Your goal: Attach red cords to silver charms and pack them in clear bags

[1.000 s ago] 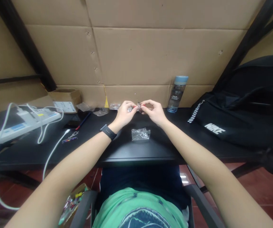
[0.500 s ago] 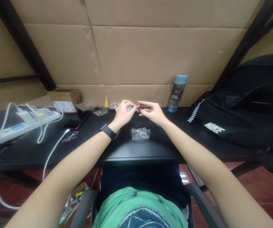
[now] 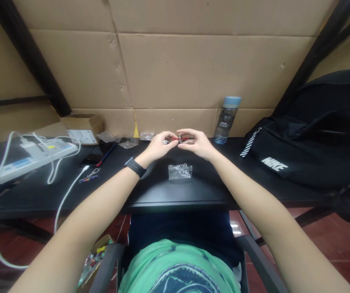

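Note:
Both hands meet above the black desk, near the cardboard wall. Thumb and fingers of my left hand pinch one side of a small metallic piece with red cord; its exact kind is too small to tell. From the other side, my right hand closes its fingertips on the same piece, and a red strand shows between its fingers. A crumpled clear plastic bag lies on the desk just below the hands. Part of the held piece is hidden by the fingers.
On the left are a white power strip with cables, a small cardboard box, a pen and a keyring. A water bottle and black bag stand right. Clear wrappers lie at the back.
My left wrist has shifted slightly left and down and turned a little. The metallic piece has turned and moved slightly right between the fingertips. The plastic bag has stayed put.

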`<action>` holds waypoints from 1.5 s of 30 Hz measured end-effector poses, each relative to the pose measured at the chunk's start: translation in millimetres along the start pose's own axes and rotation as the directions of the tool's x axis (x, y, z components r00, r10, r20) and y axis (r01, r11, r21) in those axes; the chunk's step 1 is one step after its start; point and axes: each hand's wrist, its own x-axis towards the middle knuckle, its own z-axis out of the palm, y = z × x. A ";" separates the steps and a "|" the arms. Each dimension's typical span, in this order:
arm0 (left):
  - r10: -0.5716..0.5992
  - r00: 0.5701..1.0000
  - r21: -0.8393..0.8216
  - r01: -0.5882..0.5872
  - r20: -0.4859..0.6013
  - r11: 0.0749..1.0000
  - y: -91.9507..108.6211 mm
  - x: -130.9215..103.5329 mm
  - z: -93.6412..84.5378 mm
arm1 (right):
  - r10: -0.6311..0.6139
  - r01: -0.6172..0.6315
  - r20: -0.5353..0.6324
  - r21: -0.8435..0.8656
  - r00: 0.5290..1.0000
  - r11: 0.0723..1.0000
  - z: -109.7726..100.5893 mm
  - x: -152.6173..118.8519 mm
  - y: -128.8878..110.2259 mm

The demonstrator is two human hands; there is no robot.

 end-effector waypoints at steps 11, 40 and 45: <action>0.220 0.659 -0.082 -0.234 0.719 0.969 17.0 -9.0 -17.1 | 0.067 -0.083 -0.151 -0.105 0.986 0.991 -30.1 1.1 -1.5; -0.221 0.717 0.599 -0.327 0.661 0.731 22.0 -24.4 6.4 | 0.132 -0.082 0.178 -0.263 0.975 0.961 -38.1 -0.3 4.3; -0.269 0.707 0.633 -0.318 0.655 0.706 24.9 -25.0 8.6 | 0.316 -0.120 0.336 -0.492 0.887 0.862 -47.3 -3.0 -1.7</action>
